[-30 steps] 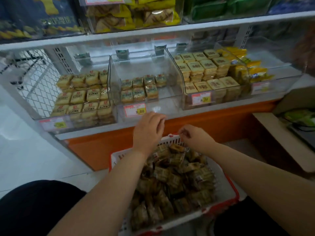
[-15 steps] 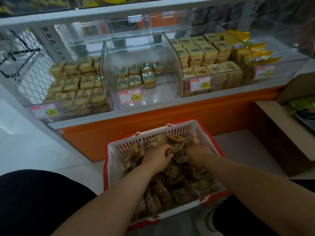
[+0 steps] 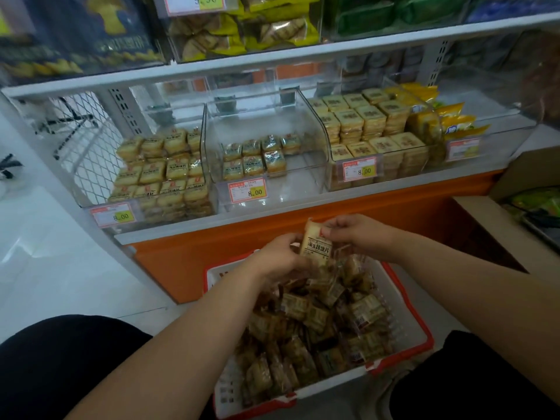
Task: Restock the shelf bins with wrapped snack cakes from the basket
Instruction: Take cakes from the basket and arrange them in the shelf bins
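Both hands lift one wrapped snack cake above the basket.
Left hand [image 3: 280, 259] and right hand [image 3: 359, 236] pinch a pale clear-wrapped square snack cake [image 3: 315, 248] over the red-rimmed white plastic basket [image 3: 406, 313].

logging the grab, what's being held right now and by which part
One wrapped cake, upright above the basket. The right hand pinches its upper right edge; the left hand grips its lower left side.

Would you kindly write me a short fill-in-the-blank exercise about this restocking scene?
1. Both hands hold one wrapped snack cake above the ____.
2. The shelf bin holding the fewest cakes is the ____ bin.
3. The price tag on that bin reads ____.

Missing words: basket; middle; 8.00
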The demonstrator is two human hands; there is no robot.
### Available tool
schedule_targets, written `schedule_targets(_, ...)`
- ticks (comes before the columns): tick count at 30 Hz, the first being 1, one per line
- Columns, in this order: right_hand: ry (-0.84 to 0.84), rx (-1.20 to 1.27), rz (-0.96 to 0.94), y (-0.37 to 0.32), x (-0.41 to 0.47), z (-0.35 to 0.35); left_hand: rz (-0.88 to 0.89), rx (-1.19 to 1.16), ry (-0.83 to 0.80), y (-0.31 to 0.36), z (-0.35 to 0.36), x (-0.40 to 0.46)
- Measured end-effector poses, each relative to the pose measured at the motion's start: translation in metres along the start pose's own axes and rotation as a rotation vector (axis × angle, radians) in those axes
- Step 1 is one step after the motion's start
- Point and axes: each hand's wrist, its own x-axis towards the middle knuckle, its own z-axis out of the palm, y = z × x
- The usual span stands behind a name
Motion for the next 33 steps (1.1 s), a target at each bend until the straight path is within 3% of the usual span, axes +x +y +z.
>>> schedule_targets(4,0.016,-0.051,-0.048,-0.033,-0.018,0.002,0.067,-0.05,0.115,0.015,-0.025,-0.018)
schedule_targets(7,0.024,-0.022,-0.095,-0.05,-0.026,0.012,0.071,-0.066,0.101,0.026,-0.044,-0.036)
schedule_targets(9,0.117,-0.058,-0.136,-0.063,-0.027,0.027,0.069,0.03,0.048,0.035,-0.053,-0.047)
schedule_targets(12,0.362,-0.247,-0.235,-0.091,-0.023,0.055,0.09,0.022,0.136,0.051,-0.071,-0.059)
schedule_targets(18,0.207,-0.801,-0.467,-0.142,-0.006,0.097,0.139,-0.034,0.316,0.049,-0.112,-0.075)
schedule_targets(24,0.179,-0.832,-0.517,-0.161,0.022,0.117,0.19,0.164,0.34,0.045,-0.154,-0.088)
schedule_targets(28,0.149,-0.792,-0.56,-0.187,0.054,0.127,0.236,0.124,0.379,0.051,-0.19,-0.095)
schedule_targets(33,0.114,-0.973,-0.589,-0.226,0.093,0.143,0.268,0.04,0.534,0.043,-0.223,-0.071)
